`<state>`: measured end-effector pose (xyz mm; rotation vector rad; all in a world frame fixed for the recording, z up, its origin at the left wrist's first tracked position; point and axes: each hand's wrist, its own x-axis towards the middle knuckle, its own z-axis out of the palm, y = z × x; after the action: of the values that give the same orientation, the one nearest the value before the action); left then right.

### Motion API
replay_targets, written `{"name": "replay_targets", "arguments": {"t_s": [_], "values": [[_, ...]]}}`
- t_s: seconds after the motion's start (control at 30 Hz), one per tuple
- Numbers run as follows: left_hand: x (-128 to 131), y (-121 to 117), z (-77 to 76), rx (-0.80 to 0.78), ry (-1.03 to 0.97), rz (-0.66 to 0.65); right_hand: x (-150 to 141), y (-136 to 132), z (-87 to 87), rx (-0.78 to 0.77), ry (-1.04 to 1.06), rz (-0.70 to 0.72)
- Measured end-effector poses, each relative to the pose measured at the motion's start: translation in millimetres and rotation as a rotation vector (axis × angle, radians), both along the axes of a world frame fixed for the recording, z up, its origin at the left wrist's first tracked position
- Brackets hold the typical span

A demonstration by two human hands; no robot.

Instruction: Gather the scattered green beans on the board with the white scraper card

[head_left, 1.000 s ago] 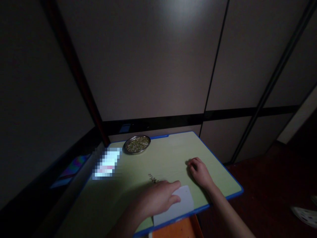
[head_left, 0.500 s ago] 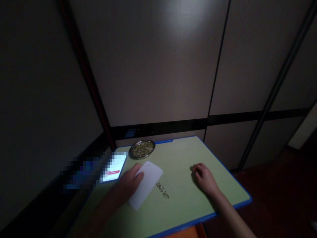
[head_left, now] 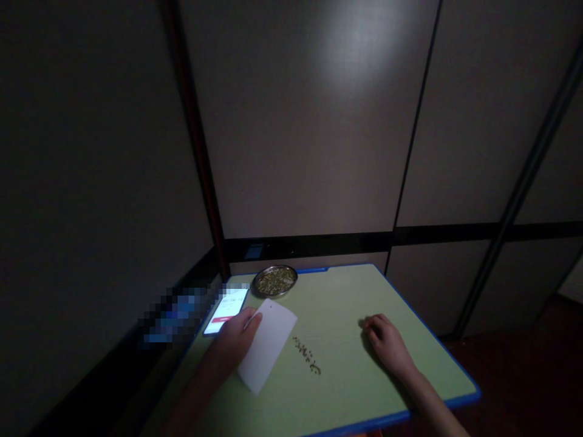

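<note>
My left hand [head_left: 239, 334] grips a white card [head_left: 268, 346] by its left edge, thumb on top. The card has a small hole near its far corner and is held tilted over the table. Just right of it lies a short line of small dark seeds or beans [head_left: 307, 355] on the green tabletop [head_left: 337, 394]. My right hand [head_left: 387, 343] rests on the table's right part, its fingers curled in; whether they hold anything is hidden. Beyond the card, a round metal dish [head_left: 275, 296] contains many small greenish grains [head_left: 276, 281].
A lit phone [head_left: 223, 312] lies at the table's left edge, beside my left hand. Blue edging [head_left: 387, 420] runs round the table. Behind it stand tall panelled doors [head_left: 300, 152]. The left side is dark, with a blurred-out patch.
The view has shifted, so the table sits lower and further right. More of the seed line shows beside the card. My left hand still holds the card; my right hand stays curled on the table.
</note>
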<state>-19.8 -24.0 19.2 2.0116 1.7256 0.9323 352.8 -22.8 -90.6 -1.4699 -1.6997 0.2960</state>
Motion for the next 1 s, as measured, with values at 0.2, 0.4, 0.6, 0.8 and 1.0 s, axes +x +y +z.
{"name": "replay_targets", "arguments": {"t_s": [0.2,0.4,0.6,0.8,1.0], "values": [[17,-17,10.8,-0.003,0.011,-0.067,-26,-5,35.5,0.023,0.179,0.129],[52,-33,12.5,-0.076,0.029,-0.319,-90,-32,113.6,0.011,0.131,0.423],[49,-24,4.8,-0.057,-0.183,-0.241,-107,-42,130.6,-0.173,0.090,0.441],[34,-16,-10.3,-0.142,-0.454,-0.349,-88,-33,123.5,-0.300,0.234,0.486],[56,-23,-9.1,-0.087,-0.400,-0.337,-102,-34,139.1,-0.311,-0.061,0.626]]}}
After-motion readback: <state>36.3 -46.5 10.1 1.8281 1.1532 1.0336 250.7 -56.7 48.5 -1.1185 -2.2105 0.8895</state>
